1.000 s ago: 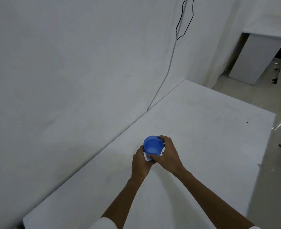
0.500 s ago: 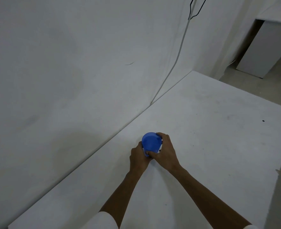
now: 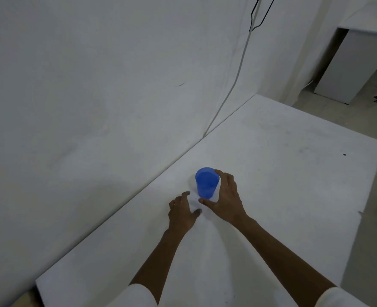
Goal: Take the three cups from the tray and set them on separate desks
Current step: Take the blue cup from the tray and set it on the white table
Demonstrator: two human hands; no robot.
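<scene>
We see a blue cup (image 3: 206,182) that stands upright on the white desk (image 3: 282,173), near the edge where the desk meets the white wall (image 3: 94,85). Its open mouth faces up to us. Our right hand (image 3: 224,199) is just beside the cup on its right side; the fingers are spread in a loose curve, with the index fingertip at the rim on the far side and the thumb (image 3: 205,201) near the foot of the cup. We cannot tell for sure if these fingertips touch the cup or stand just off it, but the hand does not squeeze it. Under the cup, between it and the right palm, a small white thing shows; we cannot say what it is. Our left hand (image 3: 182,210) lies in front of the cup and a little to its left, apart from it, with the fingers relaxed and spread and nothing inside them. Both forearms come out of white sleeves (image 3: 142,294) at the bottom. A thin cable (image 3: 236,78) runs down the wall to the back edge of the desk. Another white desk (image 3: 349,58) stands well apart, in the far right corner of the room.
</scene>
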